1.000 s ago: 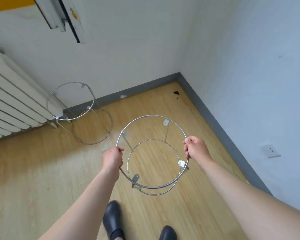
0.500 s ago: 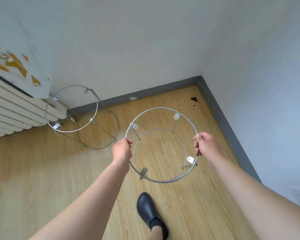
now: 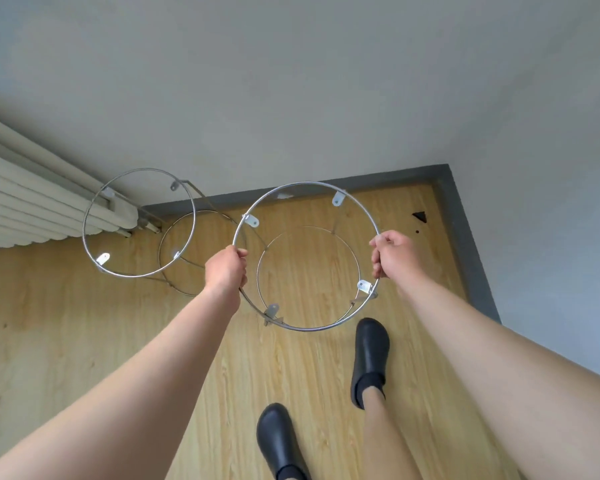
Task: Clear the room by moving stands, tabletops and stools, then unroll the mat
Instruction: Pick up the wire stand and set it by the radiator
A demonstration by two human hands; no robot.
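I hold a round metal wire stand by its top ring, above the wooden floor near the room's corner. My left hand grips the ring's left side and my right hand grips its right side. The stand's smaller lower ring shows through the top ring. A second wire stand of the same kind stands on the floor to the left, against the radiator and wall. No mat, tabletop or stool is in view.
A white radiator runs along the left wall. Grey skirting lines the corner at right. A small dark triangular piece lies on the wooden floor. My two black shoes are below the held stand.
I have stepped toward the corner with the stand. It now hangs closer to the wall and right beside the second stand. My right foot has come forward.
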